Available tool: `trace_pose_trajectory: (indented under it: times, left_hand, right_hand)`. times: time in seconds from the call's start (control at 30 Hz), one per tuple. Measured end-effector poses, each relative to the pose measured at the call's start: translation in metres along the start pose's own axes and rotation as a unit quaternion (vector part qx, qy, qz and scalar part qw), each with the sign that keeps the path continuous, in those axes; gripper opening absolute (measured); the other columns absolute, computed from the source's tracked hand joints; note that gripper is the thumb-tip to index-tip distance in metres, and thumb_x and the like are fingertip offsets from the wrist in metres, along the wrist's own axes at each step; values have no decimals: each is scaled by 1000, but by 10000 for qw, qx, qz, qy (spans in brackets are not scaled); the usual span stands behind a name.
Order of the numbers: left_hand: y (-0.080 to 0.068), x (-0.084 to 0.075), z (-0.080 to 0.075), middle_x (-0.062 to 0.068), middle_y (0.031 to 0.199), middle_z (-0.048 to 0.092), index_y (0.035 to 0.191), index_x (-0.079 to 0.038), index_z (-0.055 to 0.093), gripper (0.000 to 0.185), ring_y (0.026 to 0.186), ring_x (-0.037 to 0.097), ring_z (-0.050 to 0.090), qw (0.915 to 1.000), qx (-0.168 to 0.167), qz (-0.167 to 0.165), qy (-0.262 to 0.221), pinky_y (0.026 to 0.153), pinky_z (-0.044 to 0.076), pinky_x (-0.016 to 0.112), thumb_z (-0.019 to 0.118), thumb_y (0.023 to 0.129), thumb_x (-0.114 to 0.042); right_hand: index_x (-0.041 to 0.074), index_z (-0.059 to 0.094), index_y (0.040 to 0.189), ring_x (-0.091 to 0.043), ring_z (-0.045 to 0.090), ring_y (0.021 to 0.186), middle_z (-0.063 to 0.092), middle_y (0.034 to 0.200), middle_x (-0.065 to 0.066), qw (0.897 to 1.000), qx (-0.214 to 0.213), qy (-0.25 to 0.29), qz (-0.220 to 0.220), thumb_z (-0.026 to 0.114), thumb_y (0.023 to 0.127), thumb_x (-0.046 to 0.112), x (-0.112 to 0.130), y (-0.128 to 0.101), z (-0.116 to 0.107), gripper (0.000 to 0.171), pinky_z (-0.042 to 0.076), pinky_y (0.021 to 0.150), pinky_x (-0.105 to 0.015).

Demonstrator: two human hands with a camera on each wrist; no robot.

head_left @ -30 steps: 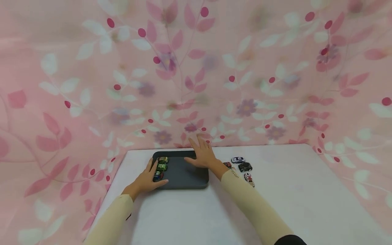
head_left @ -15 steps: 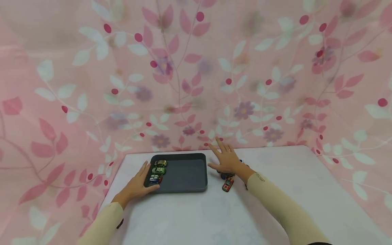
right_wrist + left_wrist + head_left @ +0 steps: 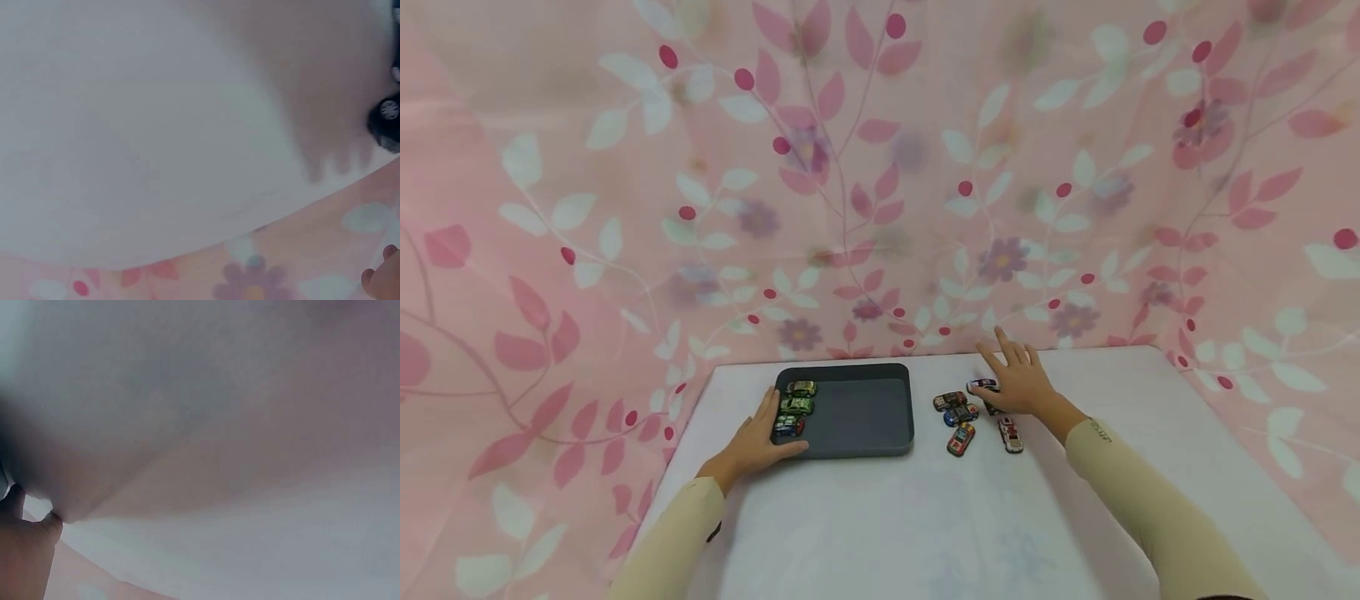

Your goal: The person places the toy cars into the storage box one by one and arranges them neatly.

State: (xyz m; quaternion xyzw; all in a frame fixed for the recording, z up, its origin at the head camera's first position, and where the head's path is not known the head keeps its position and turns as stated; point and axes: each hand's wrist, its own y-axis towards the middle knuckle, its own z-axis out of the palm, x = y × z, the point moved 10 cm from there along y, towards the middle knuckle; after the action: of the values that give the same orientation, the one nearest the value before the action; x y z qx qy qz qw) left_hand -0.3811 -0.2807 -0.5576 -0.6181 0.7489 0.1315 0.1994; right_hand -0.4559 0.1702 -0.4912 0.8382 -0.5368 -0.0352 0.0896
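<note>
My left hand (image 3: pixel 751 443) lies at the left side of a dark grey tray (image 3: pixel 868 417), its straight fingers along the rim and the thumb reaching across the front left corner. Inside, three toy cars line the left end: a yellow-green one (image 3: pixel 801 388), a bright green one (image 3: pixel 797 406) and a blue-and-red one (image 3: pixel 789 426). With fingers spread and holding nothing, my right hand (image 3: pixel 1021 385) is over a white toy car (image 3: pixel 982 384) and a black toy car (image 3: pixel 992 409), both partly hidden by it. The right wrist view shows a black car (image 3: pixel 387 125) at its right edge.
Between the tray and my right hand are a dark red toy car (image 3: pixel 949 401), a blue one (image 3: pixel 961 414) and a red one (image 3: pixel 960 440). A white-and-red car (image 3: pixel 1011 435) lies nearer. Pink floral cloth (image 3: pixel 880 208) rises behind the white table (image 3: pixel 865 533).
My right hand has moved right, from over the tray to above the loose cars, uncovering several of them. My left hand stays at the tray's left side.
</note>
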Motion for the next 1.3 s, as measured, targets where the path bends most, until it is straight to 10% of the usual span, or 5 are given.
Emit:
trace_pose_trajectory:
  times: [0.5,1.07,1.3]
  left_hand:
    - [7,-2,-5,13,167,-6,160,-9,-4,123,150,41,21,10000,-22,-9,62,117,13,66,61,80,-75]
    - [2,-5,-6,12,168,0,160,-9,4,121,137,47,42,9985,-44,183,516,108,34,64,59,78,-79]
    - [-4,-6,-1,13,168,-1,160,-9,5,118,139,46,40,9988,25,94,475,109,29,66,59,80,-77]
  right_hand:
    - [7,21,158,-50,33,138,7,164,-24,9990,-148,5,428,56,90,63,-52,-28,-19,95,18,111,-70]
    - [11,25,158,-54,33,138,9,163,-28,9982,-119,470,360,55,93,61,-31,-36,-7,87,27,107,-72]
    - [5,48,143,-55,49,125,24,157,-31,9918,-214,1209,341,67,90,48,-18,-46,0,71,39,93,-75]
